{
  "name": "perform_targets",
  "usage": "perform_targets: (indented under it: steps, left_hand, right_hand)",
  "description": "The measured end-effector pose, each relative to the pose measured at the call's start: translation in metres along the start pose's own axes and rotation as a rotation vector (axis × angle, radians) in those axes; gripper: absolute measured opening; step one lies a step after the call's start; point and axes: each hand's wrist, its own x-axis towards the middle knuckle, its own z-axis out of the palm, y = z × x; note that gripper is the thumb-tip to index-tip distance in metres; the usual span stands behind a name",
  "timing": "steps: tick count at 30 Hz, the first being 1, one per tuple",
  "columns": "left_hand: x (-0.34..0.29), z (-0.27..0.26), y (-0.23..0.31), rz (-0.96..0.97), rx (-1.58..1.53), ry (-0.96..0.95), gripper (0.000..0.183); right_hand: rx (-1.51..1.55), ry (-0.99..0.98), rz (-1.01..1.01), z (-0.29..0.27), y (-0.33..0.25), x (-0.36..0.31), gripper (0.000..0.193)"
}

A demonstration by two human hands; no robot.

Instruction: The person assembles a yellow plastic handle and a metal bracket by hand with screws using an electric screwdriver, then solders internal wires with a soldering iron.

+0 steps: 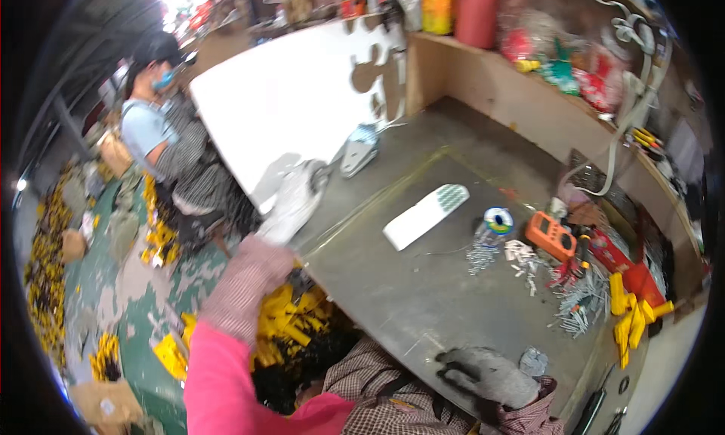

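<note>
My left arm, in a pink sleeve with a checked cover, reaches up to the table's left edge. The left hand [296,201], in a pale grey glove, is beside a white board [276,95]; blur hides its fingers. Just beyond it lies a pale grey-blue piece [359,149]. My right hand [495,376], in a grey glove with dark fingers, lies on the near edge of the dark table [362,276], fingers extended and holding nothing I can see. A small crumpled grey lump [533,361] sits by it. Mid-table lies a white strip [427,216] with a green-patterned end.
On the right are a wire spool [498,220], an orange meter [550,236], a pile of metal pins [583,305] and yellow parts [634,318]. Yellow parts with black leads [291,318] lie below the table's left edge. A masked person [170,125] is at far left.
</note>
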Motion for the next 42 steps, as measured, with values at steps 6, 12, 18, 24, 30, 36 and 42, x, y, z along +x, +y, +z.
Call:
perform_targets:
  steps: [6, 12, 18, 24, 30, 36, 42]
  left_hand:
    - [0.100, 0.112, -0.065, -0.157, 0.167, -0.198, 0.060]
    - [0.053, 0.081, -0.070, -0.306, -0.041, -0.500, 0.077]
    - [-0.026, 0.018, 0.170, 0.049, -0.610, -0.327, 0.029]
    - [-0.081, 0.040, 0.241, 0.543, -0.260, -1.084, 0.034]
    - [-0.112, 0.060, 0.311, 1.155, -0.173, -0.712, 0.045]
    - [-0.119, 0.095, 0.314, 1.254, 0.029, -0.813, 0.043]
    - [-0.124, 0.111, 0.320, 0.232, -0.981, -0.941, 0.027]
  right_hand:
    - [0.305, 0.153, 0.316, 0.002, -0.004, -0.082, 0.033]
    - [0.617, 0.743, 0.784, 0.026, 0.014, -0.211, 0.030]
    - [0.146, 0.496, 0.772, -0.040, 0.053, -0.171, 0.046]
    - [-0.208, 0.553, 0.968, -0.113, 0.049, -0.161, 0.041]
    - [-0.827, 0.995, 1.692, -0.071, 0.189, -0.365, 0.023]
    - [-0.666, 0.939, 1.511, -0.083, 0.162, -0.333, 0.024]
    - [0.091, 1.067, 0.752, -0.021, 0.027, -0.176, 0.027]
